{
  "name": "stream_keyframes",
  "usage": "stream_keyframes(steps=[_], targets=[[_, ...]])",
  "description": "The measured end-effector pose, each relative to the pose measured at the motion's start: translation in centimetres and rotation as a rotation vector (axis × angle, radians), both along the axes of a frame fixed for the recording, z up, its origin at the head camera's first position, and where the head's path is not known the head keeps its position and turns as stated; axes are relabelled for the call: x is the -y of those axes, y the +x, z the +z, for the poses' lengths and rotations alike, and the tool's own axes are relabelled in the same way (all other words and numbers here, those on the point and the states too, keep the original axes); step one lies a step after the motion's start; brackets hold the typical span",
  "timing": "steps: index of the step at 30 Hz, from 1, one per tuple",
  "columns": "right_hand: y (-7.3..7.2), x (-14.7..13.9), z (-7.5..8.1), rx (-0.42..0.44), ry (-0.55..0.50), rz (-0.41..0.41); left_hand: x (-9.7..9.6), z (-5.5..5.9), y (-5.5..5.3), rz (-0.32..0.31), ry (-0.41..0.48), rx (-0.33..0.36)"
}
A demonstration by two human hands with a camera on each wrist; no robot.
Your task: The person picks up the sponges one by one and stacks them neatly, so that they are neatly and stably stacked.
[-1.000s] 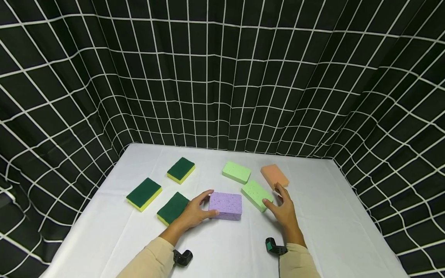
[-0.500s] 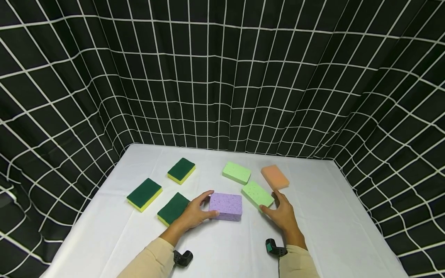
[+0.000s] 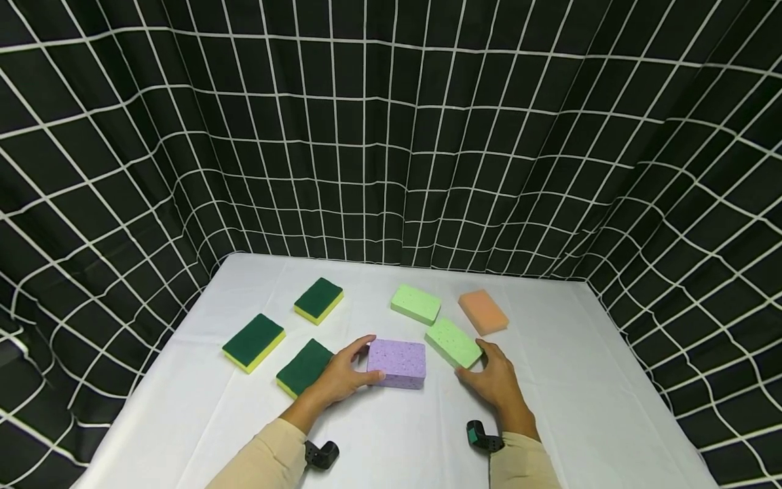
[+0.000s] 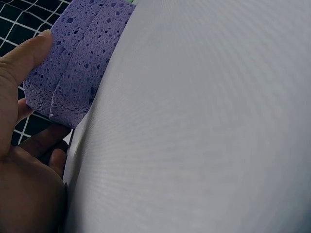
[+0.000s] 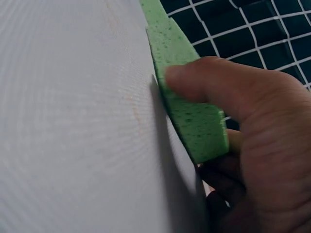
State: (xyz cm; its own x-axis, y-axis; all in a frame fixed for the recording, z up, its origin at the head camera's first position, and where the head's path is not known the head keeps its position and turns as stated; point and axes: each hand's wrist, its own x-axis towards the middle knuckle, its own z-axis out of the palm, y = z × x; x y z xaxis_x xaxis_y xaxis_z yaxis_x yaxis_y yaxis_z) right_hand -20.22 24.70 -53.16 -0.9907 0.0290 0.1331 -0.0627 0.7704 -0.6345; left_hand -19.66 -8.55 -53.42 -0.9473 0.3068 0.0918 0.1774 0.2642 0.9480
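Note:
In the head view my left hand (image 3: pixel 343 372) holds a thick purple sponge (image 3: pixel 397 358) by its left end, with the thumb along the near side. The left wrist view shows the same purple sponge (image 4: pixel 80 58) close over the white cloth, fingers partly hidden behind it. To the right, my right hand (image 3: pixel 493 379) holds the near end of a light green sponge (image 3: pixel 452 341) between thumb and fingers. Its thumb lies against the side of the green sponge (image 5: pixel 194 124) in the right wrist view, with the other fingers mostly behind.
A second light green sponge (image 3: pixel 415 303) lies just behind the held one, and an orange sponge (image 3: pixel 483 312) is to its right. Several green-and-yellow scrub sponges (image 3: pixel 253 339) are spread on the left. A black gridded curtain (image 3: pixel 379 136) surrounds the white-covered table (image 3: pixel 586 380).
My right hand has drawn back from beside the orange sponge and closed its thumb and fingers on the near end of the green sponge. The left hand and purple sponge stay put.

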Motion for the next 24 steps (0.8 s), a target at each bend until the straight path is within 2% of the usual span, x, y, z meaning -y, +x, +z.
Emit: stream_keyframes(steps=[6,11,16,24], targets=[[0.0,-0.3,-0.2,-0.013,-0.136,-0.036,0.0,0.0,0.0,0.001,-0.009,0.0],[0.1,-0.3,0.0,-0.06,-0.241,-0.055,0.0,-0.1,-0.1,0.003,-0.015,0.002],[0.5,-0.4,0.7,-0.099,-0.364,-0.059,-0.1,0.0,0.0,0.004,-0.021,0.008],[0.8,-1.0,2.3,-0.1,-0.445,-0.069,0.1,0.1,0.1,-0.003,-0.013,0.007]])
